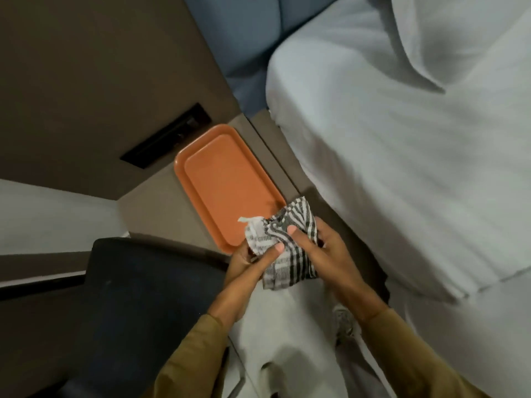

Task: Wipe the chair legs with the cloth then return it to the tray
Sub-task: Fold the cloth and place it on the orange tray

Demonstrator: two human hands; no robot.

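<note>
Both hands are holding a bunched striped cloth just over the near corner of the orange tray.

The left hand (247, 264) is gripping the cloth (287, 248) from the left, its thumb lying across the fabric, while the right hand (319, 251) is clasping it from the right with the thumb pressing down on top and the fingers curling underneath. The cloth is sitting crumpled between them, black-and-white stripes showing, a pale corner sticking out over the tray (221, 185). The tray is lying bare on a brown bedside surface (161, 216), right beside the white-sheeted bed (402, 153). A dark chair seat (138, 297) is sitting at lower left, touching the left forearm's tan sleeve (186, 360); the chair legs are hiding out of sight.
</note>
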